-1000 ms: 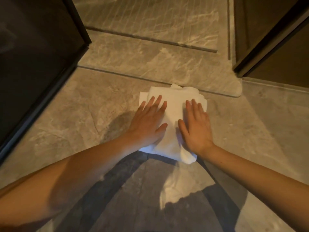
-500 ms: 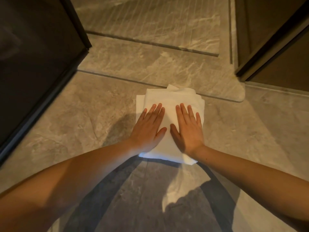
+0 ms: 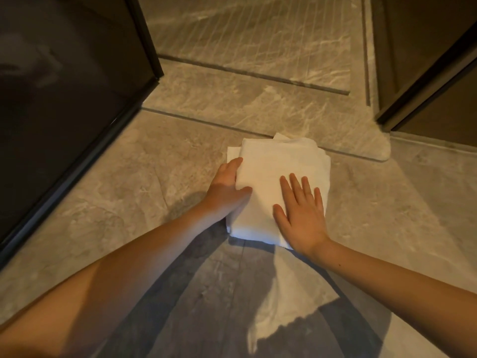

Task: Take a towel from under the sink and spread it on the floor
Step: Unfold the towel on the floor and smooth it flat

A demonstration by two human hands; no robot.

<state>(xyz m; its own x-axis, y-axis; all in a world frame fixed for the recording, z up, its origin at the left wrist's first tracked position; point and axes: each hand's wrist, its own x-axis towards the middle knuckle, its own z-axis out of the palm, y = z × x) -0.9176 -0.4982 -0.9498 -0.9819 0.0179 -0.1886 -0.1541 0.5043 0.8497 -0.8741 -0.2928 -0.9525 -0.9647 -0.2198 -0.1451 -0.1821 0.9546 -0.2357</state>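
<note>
A white towel (image 3: 281, 166) lies folded in a thick square on the grey marble floor (image 3: 129, 192), just in front of a floor seam. My left hand (image 3: 227, 189) is at the towel's left edge, fingers tucked under the top fold and thumb pressed on top, pinching that layer. My right hand (image 3: 302, 215) lies flat on the towel's near right part, fingers spread, palm down.
A dark glass panel with a black frame (image 3: 77, 112) stands at the left. A dark wooden door and frame (image 3: 426, 81) stand at the right. A raised stone threshold (image 3: 258, 109) and a ribbed shower floor (image 3: 258, 37) lie beyond the towel.
Both hands lay flat on the towel before. My left hand has slid to the left edge and pinched the top fold; my right hand has shifted slightly right and nearer.
</note>
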